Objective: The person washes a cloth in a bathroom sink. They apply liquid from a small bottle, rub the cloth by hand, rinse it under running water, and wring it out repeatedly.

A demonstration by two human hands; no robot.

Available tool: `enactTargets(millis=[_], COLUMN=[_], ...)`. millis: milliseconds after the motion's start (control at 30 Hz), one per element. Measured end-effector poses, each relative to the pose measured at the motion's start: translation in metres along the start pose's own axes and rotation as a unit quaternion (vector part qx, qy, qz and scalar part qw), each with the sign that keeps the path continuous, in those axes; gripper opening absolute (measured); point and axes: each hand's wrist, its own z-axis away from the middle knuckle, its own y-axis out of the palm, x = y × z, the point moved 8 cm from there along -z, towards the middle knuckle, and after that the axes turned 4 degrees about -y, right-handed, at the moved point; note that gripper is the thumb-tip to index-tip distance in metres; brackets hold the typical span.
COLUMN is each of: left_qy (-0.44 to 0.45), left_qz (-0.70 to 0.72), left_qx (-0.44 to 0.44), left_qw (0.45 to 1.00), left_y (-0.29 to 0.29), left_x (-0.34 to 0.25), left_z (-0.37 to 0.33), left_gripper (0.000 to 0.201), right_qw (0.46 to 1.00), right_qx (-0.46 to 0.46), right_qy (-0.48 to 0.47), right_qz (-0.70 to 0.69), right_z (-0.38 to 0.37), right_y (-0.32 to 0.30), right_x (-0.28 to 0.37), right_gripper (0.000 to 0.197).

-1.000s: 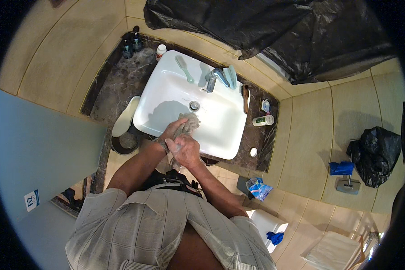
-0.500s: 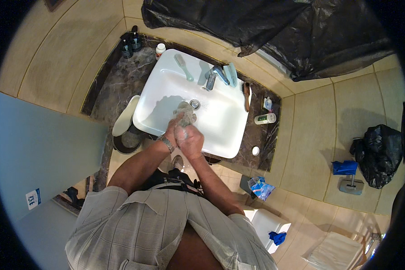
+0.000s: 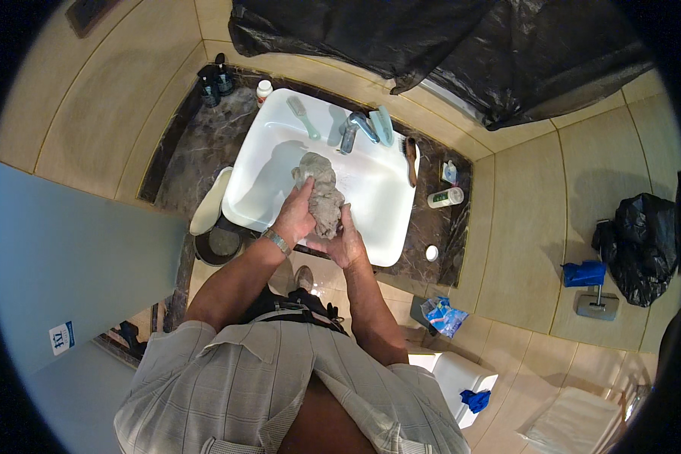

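A bunched, wet-looking grey cloth point(image 3: 325, 203) lies across both my hands, above the near part of the white sink point(image 3: 382, 200). My left hand point(image 3: 295, 216) grips its left side, thumb laid on top, with a metal watch on that wrist. My right hand point(image 3: 344, 244) cups the cloth's lower right end, thumb up along its edge and fingers partly hidden beneath. Behind the cloth, a chrome faucet point(image 3: 348, 138) stands at the sink's far side. No running water can be made out.
Along the sink's far rim lie a pale green brush point(image 3: 301, 116), a light blue piece point(image 3: 384, 125) and a brown brush point(image 3: 410, 160). Dark bottles point(image 3: 214, 83) occupy the counter's far left corner; a white canister point(image 3: 445, 197) and round white lid point(image 3: 431, 253) rest at right.
My hands were pressed together, squeezing the cloth; now they are farther apart and the cloth is looser and fuller. My right hand has turned and shifted right, palm toward the cloth.
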Motion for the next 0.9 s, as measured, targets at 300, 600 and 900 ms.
enactTargets(millis=[300, 600, 900], left_qy=[-0.121, 0.071, 0.277], left_qz=[-0.038, -0.273, -0.491], left_qx=[-0.028, 0.096, 0.051], left_qw=[0.991, 0.955, 0.824], left_y=[-0.021, -0.054, -0.029], left_x=[0.009, 0.01, -0.007], left_z=[0.039, 0.021, 0.03], left_gripper=[0.053, 0.056, 0.041], right_qw=[0.88, 0.615, 0.7], right_qx=[-0.023, -0.013, -0.083], right_qy=[-0.309, -0.527, -0.496], right_qz=[0.361, 0.586, 0.507], right_z=[0.009, 0.045, 0.023], right_y=[0.029, 0.092, 0.059], right_x=[0.063, 0.018, 0.03], right_gripper=[0.014, 0.026, 0.025])
